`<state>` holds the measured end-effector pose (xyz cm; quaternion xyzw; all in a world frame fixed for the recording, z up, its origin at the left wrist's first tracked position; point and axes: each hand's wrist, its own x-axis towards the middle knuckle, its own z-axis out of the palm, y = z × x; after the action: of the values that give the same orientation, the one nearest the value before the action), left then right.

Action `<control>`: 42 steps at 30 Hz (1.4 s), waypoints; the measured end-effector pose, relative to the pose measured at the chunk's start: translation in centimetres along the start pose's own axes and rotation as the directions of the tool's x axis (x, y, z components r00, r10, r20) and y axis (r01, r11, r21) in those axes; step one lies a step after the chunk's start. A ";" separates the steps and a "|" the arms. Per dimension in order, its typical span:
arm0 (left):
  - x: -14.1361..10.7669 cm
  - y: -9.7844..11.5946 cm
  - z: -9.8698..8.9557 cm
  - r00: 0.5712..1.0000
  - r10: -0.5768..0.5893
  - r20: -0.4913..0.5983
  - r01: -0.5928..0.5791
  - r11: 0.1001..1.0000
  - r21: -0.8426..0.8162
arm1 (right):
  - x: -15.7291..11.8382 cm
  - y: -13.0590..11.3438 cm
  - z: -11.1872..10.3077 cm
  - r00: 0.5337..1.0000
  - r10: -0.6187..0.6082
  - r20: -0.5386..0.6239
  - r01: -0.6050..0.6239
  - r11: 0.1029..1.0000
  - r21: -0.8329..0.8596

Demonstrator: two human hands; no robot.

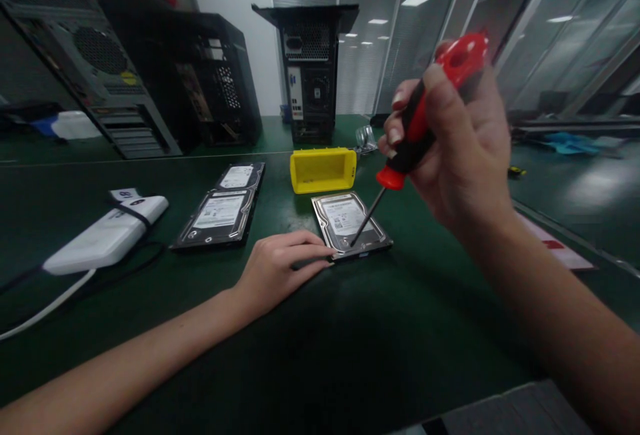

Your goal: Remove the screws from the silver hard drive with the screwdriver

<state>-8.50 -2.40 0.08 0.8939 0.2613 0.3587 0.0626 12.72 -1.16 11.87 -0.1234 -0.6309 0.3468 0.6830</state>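
A hard drive with a white label lies flat on the green table, label side up. At its near left corner my left hand has its fingertips on the edge, holding it against the tabletop. My right hand is wrapped around the handle of a red and black screwdriver, raised over the right side. The shaft slants down to the left, and its tip meets the near part of the drive's top, by the edge. Whether a screw sits under the tip is too small to tell.
Two more hard drives lie end to end on the left. A yellow bin stands just behind the worked drive. The white power strip with its cables is at far left. Computer cases stand along the back.
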 end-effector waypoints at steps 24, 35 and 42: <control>0.6 -6.1 -5.7 0.921 -0.054 0.385 0.074 0.997 -0.037 | -2.3 1.7 -1.0 0.998 0.061 -0.029 -0.063 0.994 -0.088; 0.3 -4.0 -3.8 0.942 0.040 0.332 -0.093 0.985 0.144 | -2.2 1.8 -1.0 0.997 0.056 -0.047 -0.060 0.994 -0.088; 0.2 -2.9 -2.4 0.953 0.137 0.272 -0.229 0.912 0.342 | -2.2 2.0 -1.2 0.999 0.047 -0.023 -0.050 0.990 -0.131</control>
<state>-11.24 0.01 1.13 0.9472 0.2289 0.1960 -0.1093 13.36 -0.77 8.76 -0.1868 -0.6424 0.3199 0.6709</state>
